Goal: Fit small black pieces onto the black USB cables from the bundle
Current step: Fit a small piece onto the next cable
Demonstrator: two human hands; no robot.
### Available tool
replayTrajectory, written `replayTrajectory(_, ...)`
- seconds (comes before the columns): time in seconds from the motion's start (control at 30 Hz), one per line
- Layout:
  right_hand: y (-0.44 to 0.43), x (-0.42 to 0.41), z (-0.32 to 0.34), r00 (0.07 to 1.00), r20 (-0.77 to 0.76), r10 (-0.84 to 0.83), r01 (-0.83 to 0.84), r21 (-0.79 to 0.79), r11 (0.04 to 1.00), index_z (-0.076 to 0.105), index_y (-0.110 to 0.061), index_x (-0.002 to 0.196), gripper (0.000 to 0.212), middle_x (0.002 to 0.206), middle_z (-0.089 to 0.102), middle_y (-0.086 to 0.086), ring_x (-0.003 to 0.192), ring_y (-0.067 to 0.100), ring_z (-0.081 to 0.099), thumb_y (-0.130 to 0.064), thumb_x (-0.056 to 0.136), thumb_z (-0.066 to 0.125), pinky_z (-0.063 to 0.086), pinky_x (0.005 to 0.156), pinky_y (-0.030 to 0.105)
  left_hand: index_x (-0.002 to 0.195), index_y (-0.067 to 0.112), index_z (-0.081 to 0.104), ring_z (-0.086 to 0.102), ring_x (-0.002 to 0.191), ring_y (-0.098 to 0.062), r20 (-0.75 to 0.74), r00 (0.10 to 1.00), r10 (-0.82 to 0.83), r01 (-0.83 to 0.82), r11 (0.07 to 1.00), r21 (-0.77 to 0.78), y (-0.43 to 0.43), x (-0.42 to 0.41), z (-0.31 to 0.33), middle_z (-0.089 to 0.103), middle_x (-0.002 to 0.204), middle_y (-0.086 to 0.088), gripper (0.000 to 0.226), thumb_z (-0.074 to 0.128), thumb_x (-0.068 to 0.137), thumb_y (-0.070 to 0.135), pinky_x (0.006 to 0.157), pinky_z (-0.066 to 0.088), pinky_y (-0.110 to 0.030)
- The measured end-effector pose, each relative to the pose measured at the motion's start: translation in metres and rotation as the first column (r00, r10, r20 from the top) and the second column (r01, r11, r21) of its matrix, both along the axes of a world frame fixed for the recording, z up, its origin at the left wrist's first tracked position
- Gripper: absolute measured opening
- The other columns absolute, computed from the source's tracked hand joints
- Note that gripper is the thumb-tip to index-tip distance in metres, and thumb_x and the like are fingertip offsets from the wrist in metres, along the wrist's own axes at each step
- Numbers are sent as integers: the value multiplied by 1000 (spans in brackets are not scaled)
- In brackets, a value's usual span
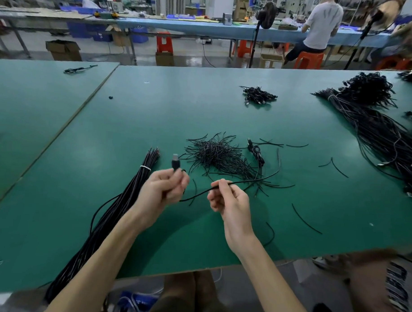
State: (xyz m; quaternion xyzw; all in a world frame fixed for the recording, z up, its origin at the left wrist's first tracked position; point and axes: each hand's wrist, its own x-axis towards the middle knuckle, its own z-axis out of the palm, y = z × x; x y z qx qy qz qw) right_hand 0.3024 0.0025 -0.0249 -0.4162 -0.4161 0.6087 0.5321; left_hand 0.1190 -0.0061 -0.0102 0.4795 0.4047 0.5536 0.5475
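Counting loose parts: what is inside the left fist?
The left hand grips the black cable just below its USB plug, which sticks out above the fingers. Anything else in the palm is hidden by them.

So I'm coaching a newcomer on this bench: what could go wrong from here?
The cable the right hand pinches trails through the pile of short pieces; pulling it could drag or scatter them. The left hand grips only the plug end, so a hard tug might strain it. A stray piece lies near the table edge and may get swept off.
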Motion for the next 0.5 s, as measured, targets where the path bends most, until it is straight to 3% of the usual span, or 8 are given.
replayTrajectory(0.07, -1, 0, 1, 1000, 31, 1, -1, 25, 1000, 72, -4, 94, 27, 74, 70, 5, 64, 11, 58, -20, 107, 55, 47, 57, 21, 73, 13, 63, 38, 49, -15, -387, 920, 65, -23, 993, 113, -5, 6, -7, 47, 54, 2, 28, 53, 97, 24, 48, 31, -29)
replayTrajectory(0.13, -1, -1, 2, 1000, 26, -1, 0, 29, 1000, 75, -3, 96, 30, 76, 71, 6, 65, 12, 59, -21, 107, 54, 47, 59, 22, 77, 9, 58, 48, 55, -23, -716, 674, 183, 52, 955, 293, -8, 10, -13, 55, 61, -1, 25, 50, 98, 20, 54, 41, -38)
replayTrajectory(0.2, -1, 0, 3, 1000, -13, 7, -6, 16, 1000, 78, -5, 97, 36, 77, 71, 7, 65, 12, 59, -27, 108, 52, 46, 58, 23, 80, 7, 59, 59, 71, -29, -843, 394, 366, 155, 878, 453, -7, 9, -14, 64, 73, -2, 15, 51, 93, 8, 66, 47, -38)
replayTrajectory(0.27, -2, 0, 4, 998, -37, 47, -46, 15, 999, 81, -9, 97, 42, 77, 70, 8, 65, 12, 58, -32, 109, 49, 45, 58, 22, 90, 5, 69, 67, 87, -29, -829, 248, 501, 184, 816, 548, -6, 9, -13, 73, 90, -3, 18, 62, 83, -10, 78, 53, -34)
replayTrajectory(0.33, -2, 0, 4, 995, -7, 99, -98, 40, 994, 83, -15, 101, 39, 77, 69, 6, 66, 11, 56, -32, 108, 49, 44, 59, 21, 99, 5, 72, 70, 97, -29, -822, 223, 524, 122, 821, 557, -6, 10, -14, 76, 101, -4, 30, 67, 80, -17, 83, 56, -35)
replayTrajectory(0.4, -3, 0, 5, 991, 34, 127, -129, 57, 990, 83, -21, 105, 30, 77, 67, 3, 68, 10, 53, -31, 105, 55, 43, 61, 21, 107, 6, 72, 69, 108, -28, -817, 242, 524, 52, 834, 550, -7, 14, -15, 76, 112, -4, 27, 64, 88, -12, 89, 55, -35)
replayTrajectory(0.5, -3, 0, 3, 986, 45, 159, -162, 84, 983, 82, -26, 109, 24, 76, 65, 1, 67, 8, 52, -28, 100, 59, 42, 61, 20, 129, 9, 67, 62, 128, -21, -779, 417, 469, -42, 866, 499, -3, 17, -17, 68, 135, -1, 32, 56, 101, -1, 105, 51, -36)
